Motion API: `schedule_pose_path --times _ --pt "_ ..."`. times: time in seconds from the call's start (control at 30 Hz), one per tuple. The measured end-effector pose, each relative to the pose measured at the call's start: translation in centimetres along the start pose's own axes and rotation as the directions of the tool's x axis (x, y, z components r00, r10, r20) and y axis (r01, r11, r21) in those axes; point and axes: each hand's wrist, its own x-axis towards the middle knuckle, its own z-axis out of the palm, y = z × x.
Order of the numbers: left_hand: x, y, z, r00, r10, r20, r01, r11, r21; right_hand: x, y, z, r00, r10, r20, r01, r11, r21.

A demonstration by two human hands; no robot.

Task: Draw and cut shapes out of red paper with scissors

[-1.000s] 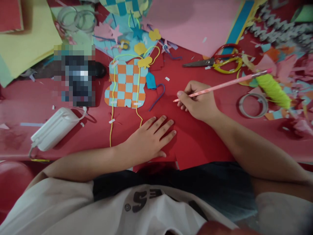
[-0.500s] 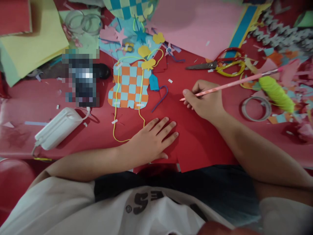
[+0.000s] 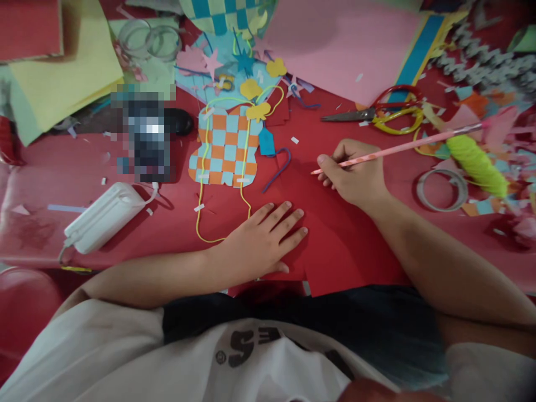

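My left hand (image 3: 262, 240) lies flat with fingers spread on a red paper sheet (image 3: 335, 240) at the table's near edge. My right hand (image 3: 355, 176) is closed round a pink pencil (image 3: 402, 147), whose tip touches the red paper just above my left fingers. A woven orange-and-blue paper shape (image 3: 226, 148) with a yellow-green cord (image 3: 201, 206) lies to the upper left of both hands.
Scissors with red and yellow handles (image 3: 377, 111) lie beyond my right hand. A ball of green yarn (image 3: 475, 162) and a tape ring (image 3: 444, 190) sit at the right. A white power bank (image 3: 104, 218) is at the left. Pink (image 3: 347, 44) and yellow (image 3: 62, 67) paper sheets lie at the back.
The view has drifted slightly, shifting everything a little right and down. The pencil tip sits a bit lower on the red paper. My left hand stays flat in place.
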Motion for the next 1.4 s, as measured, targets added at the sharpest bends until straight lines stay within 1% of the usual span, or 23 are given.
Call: schedule_pose_path --times 0.13,0.4,0.6,0.8,0.93,1.13,1.2,1.27,1.33,1.4 --pt "-0.1 -0.2 -0.1 1.000 0.007 -0.019 -0.007 1.000 0.005 0.0 0.2 -0.2 1.000 0.027 0.004 -0.028 1.000 0.015" --pt "-0.1 -0.8 0.2 0.995 0.043 -0.090 -0.039 0.998 0.047 0.0 0.5 -0.3 0.999 0.000 0.036 0.001 0.999 -0.035" --pt "0.0 -1.1 0.3 0.993 0.053 -0.105 -0.048 0.998 0.049 0.1 0.3 -0.2 0.999 0.013 0.044 -0.011 0.999 -0.044" --pt "0.3 -1.8 -0.4 0.990 0.076 -0.116 -0.072 0.996 0.044 0.4 -0.1 0.0 0.998 0.023 0.058 -0.023 1.000 0.000" --pt "0.8 -2.2 -0.4 0.990 0.078 -0.118 -0.076 0.997 0.025 0.9 0.2 -0.1 0.997 0.035 0.074 -0.038 0.998 0.052" --pt "1.2 -3.1 -0.3 0.987 0.076 -0.139 -0.081 0.996 -0.033 2.0 0.8 -0.2 0.989 0.104 0.102 -0.117 0.983 0.142" --pt "1.2 -3.2 -0.2 0.987 0.087 -0.138 -0.092 0.995 -0.035 2.2 0.7 -0.3 0.985 0.118 0.128 -0.139 0.976 0.169" --pt "1.1 -3.2 0.0 0.986 0.098 -0.138 -0.105 0.994 -0.042 2.3 0.5 -0.5 0.977 0.113 0.182 -0.145 0.974 0.176" --pt "1.1 -3.3 0.1 0.983 0.118 -0.141 -0.127 0.990 -0.058 2.3 0.3 -0.8 0.967 0.092 0.238 -0.134 0.977 0.168" --pt "1.0 -3.5 0.2 0.980 0.143 -0.139 -0.155 0.985 -0.075 2.3 0.1 -0.9 0.961 0.073 0.266 -0.118 0.980 0.159"
